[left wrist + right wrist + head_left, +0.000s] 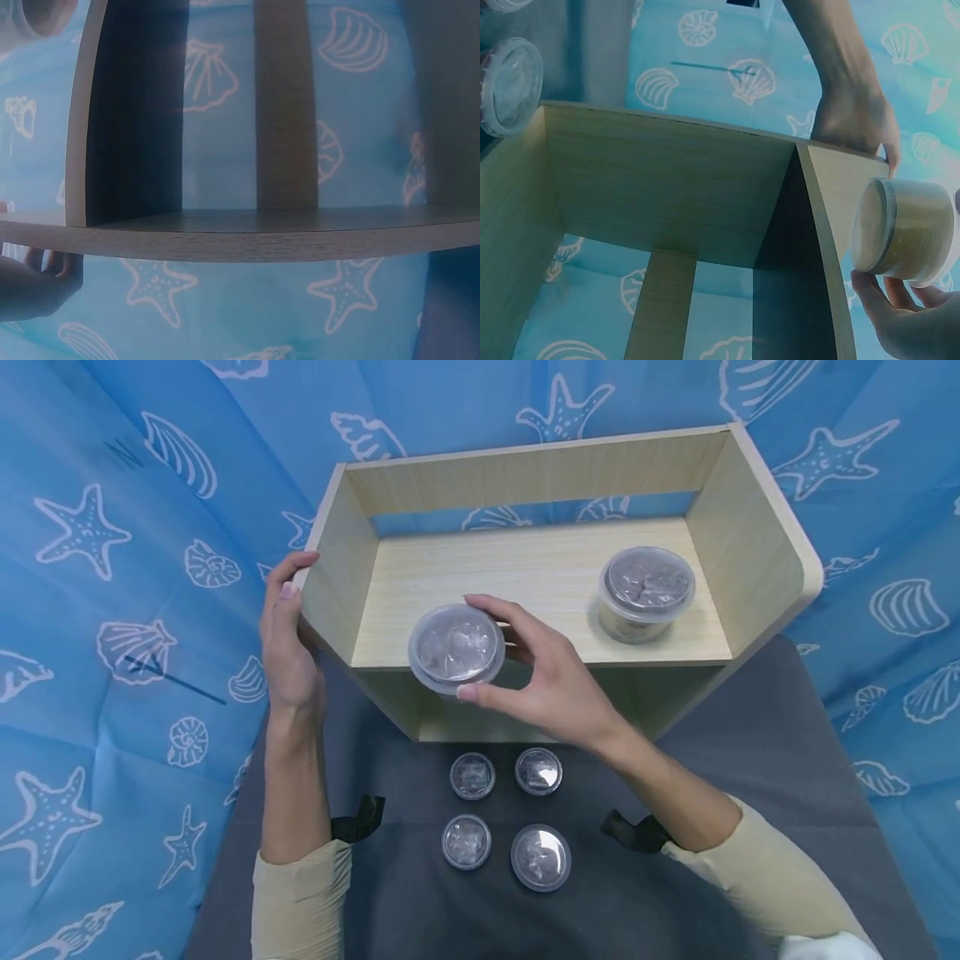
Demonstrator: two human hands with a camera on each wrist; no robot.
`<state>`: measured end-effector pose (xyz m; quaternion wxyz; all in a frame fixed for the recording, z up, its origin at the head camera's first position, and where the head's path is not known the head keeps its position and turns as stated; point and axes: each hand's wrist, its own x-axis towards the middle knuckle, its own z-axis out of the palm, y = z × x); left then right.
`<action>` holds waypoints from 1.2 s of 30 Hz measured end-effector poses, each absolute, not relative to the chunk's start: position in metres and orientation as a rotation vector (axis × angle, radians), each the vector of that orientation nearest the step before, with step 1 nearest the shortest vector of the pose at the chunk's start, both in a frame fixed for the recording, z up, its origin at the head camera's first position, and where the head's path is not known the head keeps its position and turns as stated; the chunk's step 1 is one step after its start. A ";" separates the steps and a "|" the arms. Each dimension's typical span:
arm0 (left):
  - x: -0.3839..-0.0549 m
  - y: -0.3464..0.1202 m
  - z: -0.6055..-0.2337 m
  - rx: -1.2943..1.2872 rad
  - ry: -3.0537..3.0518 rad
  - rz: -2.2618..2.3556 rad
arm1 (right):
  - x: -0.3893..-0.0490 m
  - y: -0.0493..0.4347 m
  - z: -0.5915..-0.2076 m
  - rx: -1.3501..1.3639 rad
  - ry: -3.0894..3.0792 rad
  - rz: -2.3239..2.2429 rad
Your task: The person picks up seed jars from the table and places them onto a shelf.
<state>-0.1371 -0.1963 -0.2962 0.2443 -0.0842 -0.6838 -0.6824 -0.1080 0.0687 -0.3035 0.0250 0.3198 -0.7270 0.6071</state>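
My right hand (551,681) grips a round lidded plastic tub (456,647) from its right side, thumb at the near side and fingers at the far side. The tub is held at the front edge of the upper board of a pale wooden shelf unit (487,564). In the right wrist view, the tub (919,229) shows a pale yellowish wall and a clear lid. My left hand (288,639) holds the unit's left side panel (337,572) at its outer edge. A second large lidded tub (647,593) stands at the right on the upper board.
Several smaller round lidded tubs, among them one at the front right (541,858), stand on the dark grey cloth (420,910) before the unit. A blue shell-patterned curtain (150,693) hangs behind and at both sides. The unit's right side panel (765,527) rises beside the second tub.
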 end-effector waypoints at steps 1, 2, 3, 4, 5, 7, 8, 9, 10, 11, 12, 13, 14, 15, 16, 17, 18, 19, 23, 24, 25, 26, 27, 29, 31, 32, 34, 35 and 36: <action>-0.137 -0.197 -0.297 -0.228 -1.867 -1.864 | -0.110 0.067 -0.303 0.982 -2.250 1.890; -0.137 -0.197 -0.297 -0.228 -1.864 -1.868 | -0.112 0.065 -0.303 0.973 -2.253 1.901; -0.137 -0.197 -0.297 -0.229 -1.860 -1.874 | -0.114 0.064 -0.303 0.968 -2.249 1.919; -0.137 -0.198 -0.297 -0.231 -1.855 -1.881 | -0.117 0.062 -0.303 0.963 -2.245 1.935; -0.137 -0.198 -0.297 -0.233 -1.850 -1.888 | -0.119 0.060 -0.302 0.958 -2.244 1.947; -0.137 -0.198 -0.297 -0.238 -1.841 -1.900 | -0.123 0.056 -0.301 0.957 -2.242 1.949; -0.138 -0.197 -0.297 -0.240 -1.839 -1.902 | -0.124 0.055 -0.300 0.956 -2.241 1.950; -0.138 -0.197 -0.297 -0.242 -1.839 -1.902 | -0.126 0.053 -0.299 0.957 -2.241 1.948; -0.138 -0.197 -0.297 -0.242 -1.840 -1.900 | -0.127 0.052 -0.298 0.959 -2.243 1.941; -0.138 -0.197 -0.297 -0.242 -1.842 -1.897 | -0.129 0.050 -0.298 0.963 -2.242 1.937; -0.139 -0.197 -0.297 -0.241 -1.843 -1.895 | -0.131 0.048 -0.297 0.965 -2.243 1.933; -0.139 -0.197 -0.297 -0.240 -1.845 -1.893 | -0.132 0.047 -0.296 0.968 -2.245 1.930; -0.139 -0.196 -0.298 -0.240 -1.845 -1.893 | -0.134 0.045 -0.296 0.968 -2.248 1.929; -0.139 -0.196 -0.298 -0.240 -1.845 -1.892 | -0.136 0.043 -0.296 0.966 -2.254 1.923; -0.139 -0.196 -0.298 -0.239 -1.843 -1.892 | -0.138 0.042 -0.295 0.965 -2.260 1.916; -0.139 -0.196 -0.298 -0.238 -1.842 -1.892 | -0.140 0.040 -0.295 0.959 -2.267 1.912; -0.139 -0.196 -0.298 -0.237 -1.842 -1.892 | -0.141 0.039 -0.295 0.953 -2.276 1.907; -0.139 -0.196 -0.298 -0.236 -1.843 -1.891 | -0.143 0.038 -0.295 0.947 -2.285 1.904; -0.139 -0.196 -0.298 -0.233 -1.842 -1.890 | -0.148 0.033 -0.293 0.913 -2.315 1.928; -0.139 -0.196 -0.298 -0.232 -1.843 -1.889 | -0.149 0.031 -0.293 0.903 -2.321 1.938; -0.139 -0.196 -0.299 -0.231 -1.841 -1.891 | -0.150 0.030 -0.292 0.891 -2.326 1.952; -0.139 -0.196 -0.298 -0.229 -1.837 -1.893 | -0.151 0.028 -0.292 0.882 -2.326 1.968; -0.139 -0.196 -0.298 -0.227 -1.836 -1.895 | -0.153 0.026 -0.292 0.871 -2.327 1.987; -0.138 -0.196 -0.298 -0.226 -1.830 -1.902 | -0.156 0.023 -0.292 0.854 -2.322 2.015; -0.138 -0.196 -0.298 -0.223 -1.828 -1.907 | -0.159 0.019 -0.293 0.843 -2.317 2.039; -0.138 -0.196 -0.298 -0.223 -1.828 -1.907 | -0.160 0.018 -0.294 0.840 -2.312 2.046; -0.138 -0.196 -0.298 -0.223 -1.827 -1.908 | -0.162 0.014 -0.294 0.837 -2.302 2.060; -0.138 -0.196 -0.298 -0.223 -1.829 -1.906 | -0.163 0.013 -0.295 0.835 -2.302 2.060; -0.138 -0.196 -0.298 -0.223 -1.831 -1.905 | -0.164 0.012 -0.295 0.832 -2.298 2.068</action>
